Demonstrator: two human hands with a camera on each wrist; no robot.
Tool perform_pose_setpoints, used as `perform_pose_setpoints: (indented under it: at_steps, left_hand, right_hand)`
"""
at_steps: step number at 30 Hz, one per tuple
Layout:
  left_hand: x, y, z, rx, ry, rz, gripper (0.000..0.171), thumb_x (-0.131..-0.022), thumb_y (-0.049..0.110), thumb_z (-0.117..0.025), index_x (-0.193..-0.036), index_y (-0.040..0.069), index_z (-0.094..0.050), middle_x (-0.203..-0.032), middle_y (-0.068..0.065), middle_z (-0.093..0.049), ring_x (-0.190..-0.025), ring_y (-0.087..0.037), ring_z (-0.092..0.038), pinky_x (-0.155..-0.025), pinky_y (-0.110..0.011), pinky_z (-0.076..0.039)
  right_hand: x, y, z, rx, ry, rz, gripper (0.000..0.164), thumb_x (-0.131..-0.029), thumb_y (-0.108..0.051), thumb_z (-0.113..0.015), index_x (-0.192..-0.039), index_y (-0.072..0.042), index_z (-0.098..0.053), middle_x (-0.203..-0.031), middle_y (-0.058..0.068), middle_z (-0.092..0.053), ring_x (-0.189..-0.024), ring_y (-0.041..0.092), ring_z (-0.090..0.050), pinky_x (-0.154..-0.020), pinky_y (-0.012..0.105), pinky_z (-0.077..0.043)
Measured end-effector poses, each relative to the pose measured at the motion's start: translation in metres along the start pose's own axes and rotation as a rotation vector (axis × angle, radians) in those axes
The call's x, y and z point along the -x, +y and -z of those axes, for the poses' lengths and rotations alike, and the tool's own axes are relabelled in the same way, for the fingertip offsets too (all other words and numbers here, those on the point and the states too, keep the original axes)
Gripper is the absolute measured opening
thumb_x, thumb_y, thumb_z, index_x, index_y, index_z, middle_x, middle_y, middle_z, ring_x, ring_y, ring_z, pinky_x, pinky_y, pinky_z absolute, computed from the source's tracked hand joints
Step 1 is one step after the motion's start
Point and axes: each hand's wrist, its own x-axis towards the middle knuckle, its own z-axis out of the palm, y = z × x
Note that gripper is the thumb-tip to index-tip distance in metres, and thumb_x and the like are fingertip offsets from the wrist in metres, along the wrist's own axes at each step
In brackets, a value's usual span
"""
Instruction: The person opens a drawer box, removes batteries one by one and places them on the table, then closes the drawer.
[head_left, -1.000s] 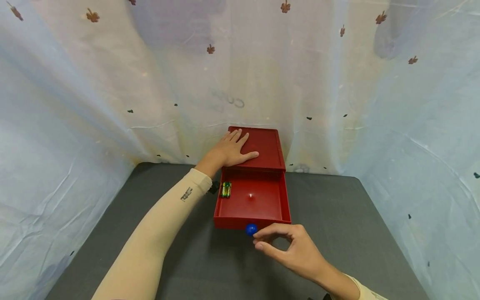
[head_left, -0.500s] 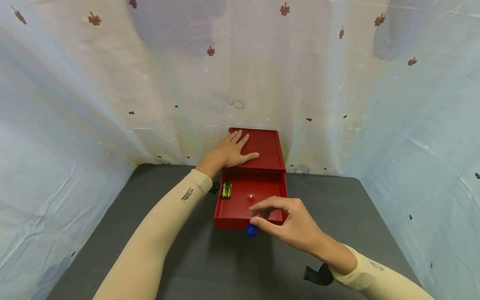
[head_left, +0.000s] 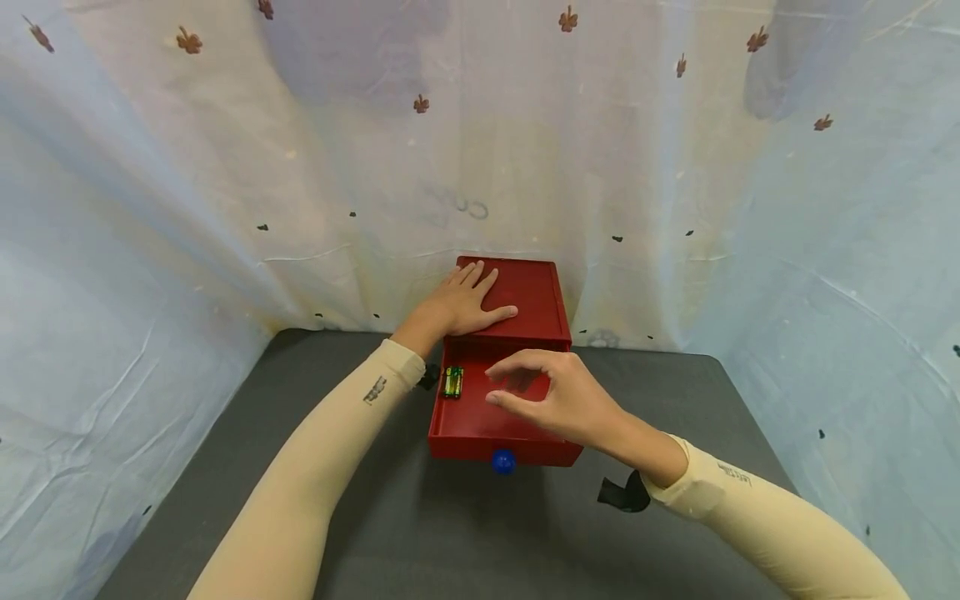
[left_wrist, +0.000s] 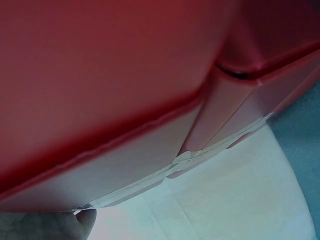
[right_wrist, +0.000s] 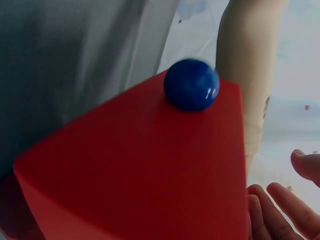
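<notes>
A red box [head_left: 532, 287] stands at the back of the table with its drawer [head_left: 476, 425] pulled out toward me. My left hand [head_left: 459, 307] rests flat on the box's top, fingers spread. Above the drawer hovers my right hand [head_left: 566, 400], thumb and fingers curved apart with nothing between them. Its fingertips point left, toward the green-and-yellow batteries [head_left: 453, 382] lying along the drawer's left wall. A round blue knob [head_left: 503, 462] sits on the drawer front; in the right wrist view the knob [right_wrist: 191, 85] is apart from the right hand's fingers.
A dark grey table [head_left: 645, 517] lies under the box. Pale patterned curtain sheeting [head_left: 480, 150] hangs behind and at both sides. In the left wrist view, whitish tape [left_wrist: 190, 159] runs along the box's lower edge.
My right hand has left the blue knob and moved up and forward over the drawer, its thumb and fingers parting. The left hand stays in place on the box, and the drawer stays out.
</notes>
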Motion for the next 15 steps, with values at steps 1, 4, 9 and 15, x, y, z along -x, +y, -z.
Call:
perform_pose_setpoints:
  at_steps: [1, 4, 9, 15]
  left_hand:
    - [0.0, 0.0, 0.0, -0.001, 0.001, -0.001, 0.098, -0.103, 0.081, -0.031, -0.175, 0.019, -0.008, -0.181, -0.013, 0.0, -0.168, -0.03, 0.001, -0.136, -0.046, 0.001]
    - [0.0, -0.001, 0.0, -0.001, 0.008, -0.005, 0.098, -0.103, 0.081, -0.032, -0.175, 0.018, -0.008, -0.181, -0.013, -0.001, -0.168, -0.03, 0.001, -0.136, -0.046, 0.001]
    - [0.002, 0.0, 0.001, 0.019, 0.005, -0.011, 0.098, -0.104, 0.08, -0.034, -0.175, 0.017, -0.009, -0.181, -0.014, -0.001, -0.168, -0.03, 0.001, -0.136, -0.045, 0.003]
    - [0.002, 0.0, 0.001, 0.026, 0.003, -0.016, 0.097, -0.104, 0.079, -0.034, -0.175, 0.017, -0.009, -0.181, -0.014, 0.0, -0.168, -0.03, 0.001, -0.135, -0.045, 0.004]
  right_hand:
    - [-0.003, 0.001, 0.0, 0.012, -0.006, -0.002, 0.027, -0.094, -0.025, -0.086, -0.119, -0.017, -0.081, -0.113, -0.005, -0.079, -0.093, 0.012, -0.072, -0.086, 0.038, -0.064]
    - [-0.012, 0.006, -0.001, 0.041, -0.036, -0.016, 0.028, -0.094, -0.026, -0.086, -0.119, -0.014, -0.08, -0.115, -0.001, -0.079, -0.095, 0.02, -0.072, -0.088, 0.043, -0.063]
    - [-0.025, 0.015, -0.004, 0.082, -0.104, -0.063, 0.033, -0.094, -0.025, -0.086, -0.123, -0.011, -0.079, -0.119, 0.003, -0.079, -0.099, 0.024, -0.07, -0.09, 0.046, -0.062]
    - [-0.036, 0.024, -0.008, 0.144, -0.207, -0.109, 0.045, -0.094, -0.027, -0.086, -0.132, -0.005, -0.075, -0.127, 0.009, -0.076, -0.102, 0.024, -0.069, -0.093, 0.043, -0.062]
